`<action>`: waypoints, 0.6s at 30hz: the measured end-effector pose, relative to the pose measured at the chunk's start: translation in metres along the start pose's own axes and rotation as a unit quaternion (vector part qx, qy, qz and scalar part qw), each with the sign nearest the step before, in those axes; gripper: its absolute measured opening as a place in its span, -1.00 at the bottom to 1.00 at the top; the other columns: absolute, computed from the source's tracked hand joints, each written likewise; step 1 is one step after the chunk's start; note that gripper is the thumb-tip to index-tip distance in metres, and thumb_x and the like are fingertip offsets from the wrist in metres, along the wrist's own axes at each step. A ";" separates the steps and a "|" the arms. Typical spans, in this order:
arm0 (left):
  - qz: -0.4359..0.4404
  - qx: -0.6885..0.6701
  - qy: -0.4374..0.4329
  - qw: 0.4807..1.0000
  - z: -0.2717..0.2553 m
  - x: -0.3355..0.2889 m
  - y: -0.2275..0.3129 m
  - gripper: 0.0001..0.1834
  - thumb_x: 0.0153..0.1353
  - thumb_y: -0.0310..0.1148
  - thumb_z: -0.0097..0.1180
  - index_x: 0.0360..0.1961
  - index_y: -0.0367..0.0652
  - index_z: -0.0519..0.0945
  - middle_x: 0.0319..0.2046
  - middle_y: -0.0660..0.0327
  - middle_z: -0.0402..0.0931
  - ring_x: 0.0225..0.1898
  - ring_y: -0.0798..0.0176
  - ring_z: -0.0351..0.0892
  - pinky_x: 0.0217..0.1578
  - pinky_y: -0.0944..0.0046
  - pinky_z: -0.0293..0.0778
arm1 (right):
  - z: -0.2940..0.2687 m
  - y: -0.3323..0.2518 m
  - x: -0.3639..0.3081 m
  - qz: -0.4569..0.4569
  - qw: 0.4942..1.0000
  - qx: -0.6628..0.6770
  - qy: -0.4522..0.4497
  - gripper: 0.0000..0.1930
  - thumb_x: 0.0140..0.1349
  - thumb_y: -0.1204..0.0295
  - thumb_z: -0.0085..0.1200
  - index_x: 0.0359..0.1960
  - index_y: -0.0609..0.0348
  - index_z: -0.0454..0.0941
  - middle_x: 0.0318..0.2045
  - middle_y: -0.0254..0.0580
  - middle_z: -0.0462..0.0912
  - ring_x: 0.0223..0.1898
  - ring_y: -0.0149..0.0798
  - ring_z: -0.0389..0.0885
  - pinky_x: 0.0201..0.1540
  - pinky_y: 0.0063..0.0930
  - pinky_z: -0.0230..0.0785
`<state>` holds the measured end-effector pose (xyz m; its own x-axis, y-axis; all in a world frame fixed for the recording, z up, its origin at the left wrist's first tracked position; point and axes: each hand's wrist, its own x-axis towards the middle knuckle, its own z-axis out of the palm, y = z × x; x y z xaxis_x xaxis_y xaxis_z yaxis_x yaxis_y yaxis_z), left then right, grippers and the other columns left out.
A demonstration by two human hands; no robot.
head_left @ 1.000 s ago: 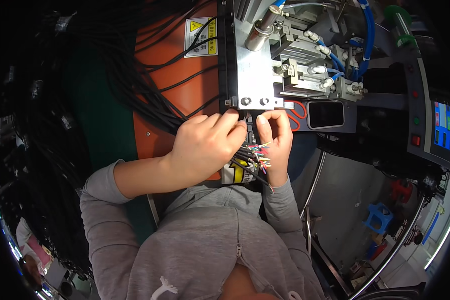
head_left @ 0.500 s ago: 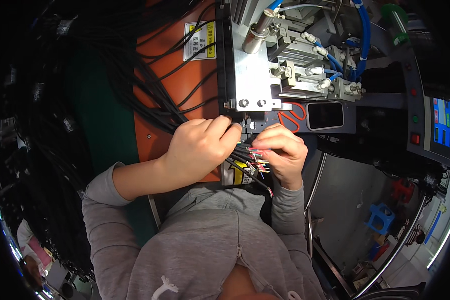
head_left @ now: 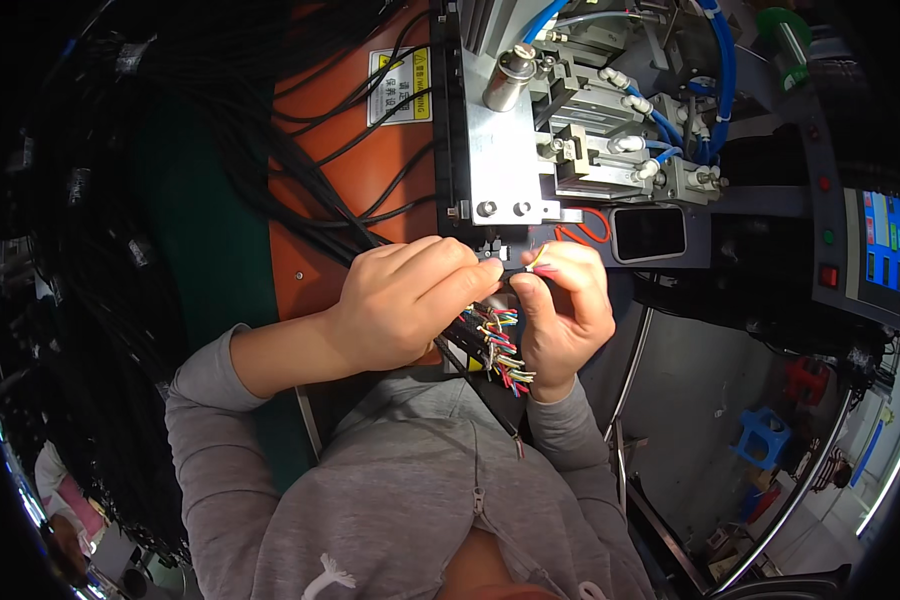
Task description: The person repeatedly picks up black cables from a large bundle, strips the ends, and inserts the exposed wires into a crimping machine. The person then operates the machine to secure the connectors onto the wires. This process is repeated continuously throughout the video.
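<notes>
My left hand is closed on black cables in front of the machine, the fingertips pinching near a small fixture. Below its fingers hangs a bundle of stripped cable ends, fanning out in red, white, blue and yellow wires. My right hand pinches thin wire ends, one of them yellow, between thumb and forefinger, close to the left fingertips. The fixture, with a small white part, sits just beyond both hands. One longer cable dangles toward my lap.
A metal press head and pneumatic cylinders with blue hoses stand ahead. Red-handled scissors and a phone lie right of the fixture. Black cables run across the orange surface; a control screen is far right.
My right hand has turned and now lifts thin wire ends up beside the fixture. The bundle of cable ends hangs lower and fans out more, and the longer cable has swung downward.
</notes>
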<state>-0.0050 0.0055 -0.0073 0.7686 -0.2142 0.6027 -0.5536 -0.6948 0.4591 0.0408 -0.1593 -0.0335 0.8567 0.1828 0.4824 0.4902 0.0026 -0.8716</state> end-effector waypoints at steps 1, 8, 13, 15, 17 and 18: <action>0.003 -0.003 0.005 1.000 0.001 0.001 0.000 -0.69 -0.04 -0.35 0.27 -0.29 -0.32 0.59 -0.50 0.17 0.52 -0.54 0.26 0.56 -0.63 0.35 0.40 | -0.001 0.000 0.000 0.062 0.996 0.070 -0.012 -0.83 -0.07 0.66 0.32 -0.42 0.29 0.60 -0.39 -0.16 0.62 -0.32 -0.33 0.58 -0.27 -0.53 0.44; -0.023 0.042 -0.027 0.998 0.004 -0.003 0.002 -0.80 0.01 -0.40 0.22 -0.35 -0.29 0.57 -0.59 0.24 0.37 -0.60 0.30 0.46 -0.68 0.34 0.33 | 0.005 -0.003 -0.001 -0.025 0.995 -0.083 0.039 -0.80 -0.15 0.65 0.35 -0.43 0.25 0.62 -0.48 -0.22 0.60 -0.41 -0.28 0.54 -0.33 -0.49 0.38; 0.000 0.094 -0.042 0.995 -0.002 0.003 0.008 -0.81 -0.04 -0.44 0.22 -0.37 -0.27 0.56 -0.60 0.26 0.28 -0.63 0.32 0.40 -0.72 0.33 0.26 | 0.004 -0.006 -0.001 -0.098 0.973 -0.208 0.020 -0.81 -0.14 0.63 0.36 -0.46 0.19 0.61 -0.54 -0.27 0.55 -0.48 -0.28 0.48 -0.39 -0.45 0.33; -0.002 0.089 -0.043 0.995 -0.001 0.003 0.008 -0.82 -0.06 -0.44 0.20 -0.38 -0.26 0.55 -0.59 0.26 0.28 -0.62 0.32 0.41 -0.71 0.34 0.26 | 0.003 -0.005 -0.001 -0.095 0.970 -0.222 0.003 -0.82 -0.13 0.62 0.35 -0.49 0.19 0.59 -0.54 -0.26 0.55 -0.49 -0.27 0.48 -0.40 -0.45 0.32; -0.019 0.074 -0.040 0.996 0.000 0.001 0.007 -0.82 -0.07 -0.45 0.18 -0.39 -0.26 0.55 -0.59 0.26 0.28 -0.61 0.32 0.42 -0.71 0.35 0.27 | 0.004 -0.004 -0.002 -0.062 0.980 -0.191 0.008 -0.82 -0.12 0.62 0.35 -0.50 0.19 0.57 -0.55 -0.26 0.54 -0.50 -0.27 0.47 -0.40 -0.44 0.31; -0.035 0.063 -0.036 0.997 0.002 -0.002 0.006 -0.83 -0.07 -0.45 0.17 -0.40 -0.26 0.55 -0.59 0.26 0.28 -0.60 0.32 0.42 -0.71 0.35 0.27 | 0.005 -0.003 -0.002 -0.046 0.983 -0.175 0.011 -0.82 -0.12 0.61 0.34 -0.50 0.19 0.56 -0.55 -0.26 0.54 -0.51 -0.27 0.47 -0.40 -0.44 0.30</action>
<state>-0.0090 -0.0002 -0.0071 0.8275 -0.2082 0.5214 -0.4570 -0.7893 0.4101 0.0369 -0.1551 -0.0318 0.8079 0.1770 0.5621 0.5872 -0.3210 -0.7430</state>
